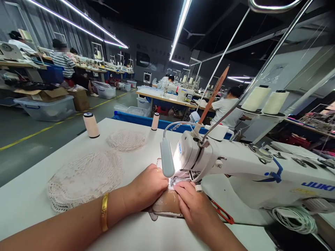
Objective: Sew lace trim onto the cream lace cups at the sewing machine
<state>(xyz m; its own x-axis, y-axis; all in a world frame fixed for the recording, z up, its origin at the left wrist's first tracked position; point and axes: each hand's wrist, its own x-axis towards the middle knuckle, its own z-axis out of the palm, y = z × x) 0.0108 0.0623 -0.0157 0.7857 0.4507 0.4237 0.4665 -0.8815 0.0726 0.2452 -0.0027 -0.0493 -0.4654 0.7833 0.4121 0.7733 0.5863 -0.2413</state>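
A white JUKI sewing machine (222, 153) stands before me, its small grey lamp (166, 158) lighting the needle area. Under the presser foot lies a narrow strip of white lace (170, 184), over a brown, shiny plate (167, 204). My left hand (148, 184) is closed, fingers curled at the lace's left side. Closed at the right side of the lace is my right hand (193, 204), its fingertips pressed down near the foot. The fingers hide much of the lace. To the left rest a large stack of cream lace pieces (83, 177) and a smaller lace pile (127, 140).
Two pale thread cones, a larger cone (91, 126) and a smaller cone (155, 122), stand near the table's far edge. A red-orange tool (222, 211) lies right of my right hand. Coiled white cable (295, 219) sits farther right. Several people work at machines beyond.
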